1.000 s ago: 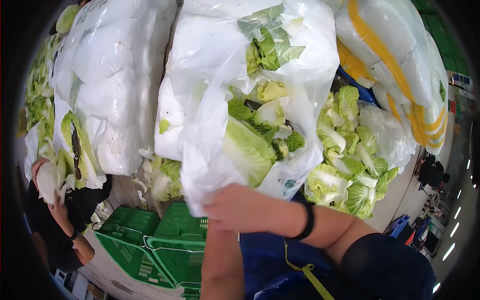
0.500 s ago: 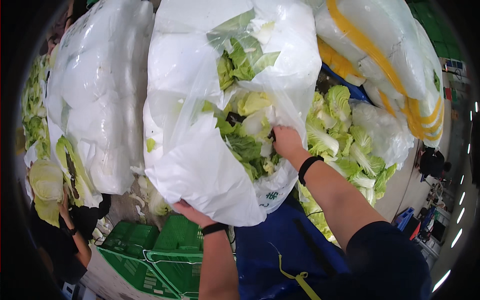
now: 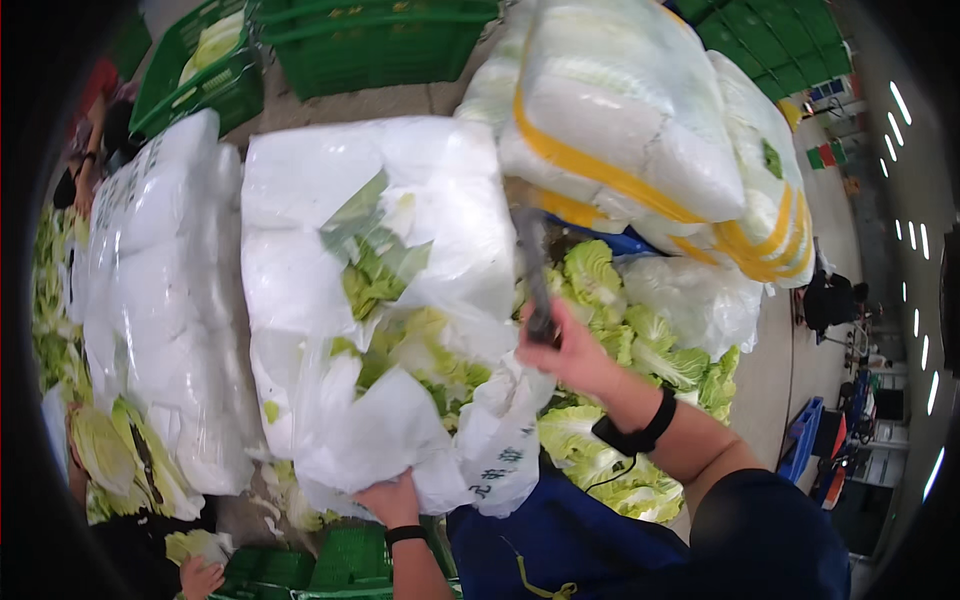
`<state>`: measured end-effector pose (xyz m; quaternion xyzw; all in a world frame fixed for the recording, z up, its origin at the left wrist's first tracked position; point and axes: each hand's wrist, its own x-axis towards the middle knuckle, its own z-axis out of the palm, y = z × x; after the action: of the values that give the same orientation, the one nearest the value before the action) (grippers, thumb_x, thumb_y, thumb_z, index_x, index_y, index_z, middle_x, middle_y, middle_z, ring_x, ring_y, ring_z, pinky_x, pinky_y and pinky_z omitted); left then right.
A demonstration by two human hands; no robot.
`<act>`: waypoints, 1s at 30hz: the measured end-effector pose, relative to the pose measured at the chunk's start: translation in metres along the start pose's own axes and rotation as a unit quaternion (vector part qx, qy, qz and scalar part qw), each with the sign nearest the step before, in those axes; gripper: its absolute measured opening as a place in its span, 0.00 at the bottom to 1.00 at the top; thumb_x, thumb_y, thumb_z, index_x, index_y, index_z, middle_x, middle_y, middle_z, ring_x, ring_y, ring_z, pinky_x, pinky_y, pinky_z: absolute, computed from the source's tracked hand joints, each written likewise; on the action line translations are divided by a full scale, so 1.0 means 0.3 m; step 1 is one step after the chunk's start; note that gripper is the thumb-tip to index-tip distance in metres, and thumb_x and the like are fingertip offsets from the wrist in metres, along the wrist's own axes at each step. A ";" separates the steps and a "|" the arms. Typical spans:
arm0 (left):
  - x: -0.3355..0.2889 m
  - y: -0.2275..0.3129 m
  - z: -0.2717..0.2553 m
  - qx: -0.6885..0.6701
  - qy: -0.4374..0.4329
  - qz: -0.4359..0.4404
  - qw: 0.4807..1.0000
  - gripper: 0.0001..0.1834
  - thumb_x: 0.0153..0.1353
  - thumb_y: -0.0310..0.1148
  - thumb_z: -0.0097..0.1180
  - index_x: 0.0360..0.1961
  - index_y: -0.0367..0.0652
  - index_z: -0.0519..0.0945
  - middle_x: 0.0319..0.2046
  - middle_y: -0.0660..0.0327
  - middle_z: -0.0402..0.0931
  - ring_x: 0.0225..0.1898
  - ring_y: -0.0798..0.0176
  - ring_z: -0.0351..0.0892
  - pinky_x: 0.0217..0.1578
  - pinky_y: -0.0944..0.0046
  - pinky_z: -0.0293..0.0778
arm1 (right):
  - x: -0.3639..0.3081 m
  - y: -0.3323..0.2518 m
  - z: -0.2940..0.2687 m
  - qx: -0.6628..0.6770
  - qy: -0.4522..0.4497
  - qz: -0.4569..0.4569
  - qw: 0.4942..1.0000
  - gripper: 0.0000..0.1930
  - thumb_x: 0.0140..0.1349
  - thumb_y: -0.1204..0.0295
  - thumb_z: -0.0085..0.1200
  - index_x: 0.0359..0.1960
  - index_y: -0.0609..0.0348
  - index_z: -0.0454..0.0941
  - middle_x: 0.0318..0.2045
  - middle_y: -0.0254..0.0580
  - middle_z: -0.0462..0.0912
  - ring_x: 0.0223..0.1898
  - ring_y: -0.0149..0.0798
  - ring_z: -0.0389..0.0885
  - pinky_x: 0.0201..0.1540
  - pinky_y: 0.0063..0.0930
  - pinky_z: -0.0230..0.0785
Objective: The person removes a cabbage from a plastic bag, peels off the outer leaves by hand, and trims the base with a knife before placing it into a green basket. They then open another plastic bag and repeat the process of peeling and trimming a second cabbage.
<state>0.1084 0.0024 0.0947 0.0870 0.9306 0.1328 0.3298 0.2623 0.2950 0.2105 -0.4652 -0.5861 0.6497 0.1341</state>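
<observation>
A large white plastic bag of Chinese cabbage lies in front of me, torn open in its middle and near end. Green and yellow cabbage leaves show through the tears. My left hand grips the loose plastic at the near edge, its fingertips partly hidden in the folds. My right hand is closed round the dark handle of a knife, raised just right of the bag. Motion blurs the blade, which points away from me. Loose cabbage leaves are heaped below and beyond my right forearm.
Another full white bag stands at left. Yellow-striped bags are stacked at far right. Green crates stand at the back and more at the near edge. At lower left, a co-worker's hand holds cabbage leaves.
My right hand has come out of the bag's opening and lifted the knife clear to the right. My left hand still holds the plastic. The view has shifted, showing crates behind.
</observation>
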 end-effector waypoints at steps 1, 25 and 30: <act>-0.002 0.013 0.007 -0.003 -0.003 0.010 1.000 0.46 0.49 0.33 0.64 0.64 0.28 0.50 0.64 0.40 0.48 0.64 0.44 0.52 0.64 0.52 0.50 | 0.041 -0.067 -0.080 0.039 0.016 -0.024 0.999 0.23 0.54 0.73 0.59 0.50 0.54 0.64 0.33 0.31 0.73 0.32 0.28 0.73 0.38 0.26 0.69; -0.135 0.145 -0.171 -0.848 -0.238 0.129 0.455 0.29 0.65 0.49 0.39 0.60 0.38 0.64 0.60 0.52 0.64 0.60 0.51 0.63 0.61 0.51 0.60 | 0.110 0.356 0.320 -0.245 -0.060 -0.148 0.956 0.24 0.60 0.61 0.51 0.59 0.52 0.67 0.59 0.55 0.66 0.65 0.55 0.58 0.65 0.44 0.51; -0.088 -0.213 -0.069 -0.834 -0.284 0.164 0.444 0.35 0.62 0.56 0.41 0.62 0.42 0.62 0.61 0.53 0.62 0.61 0.47 0.61 0.61 0.45 0.58 | 0.127 0.104 0.405 -0.480 -0.143 -0.109 0.859 0.44 0.47 0.52 0.63 0.66 0.47 0.56 0.67 0.52 0.52 0.68 0.60 0.46 0.64 0.60 0.46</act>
<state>0.1108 -0.0687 0.1064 -0.0464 0.1945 0.8643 0.4615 0.1611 0.2365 0.1511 -0.3069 -0.8849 0.3286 -0.1213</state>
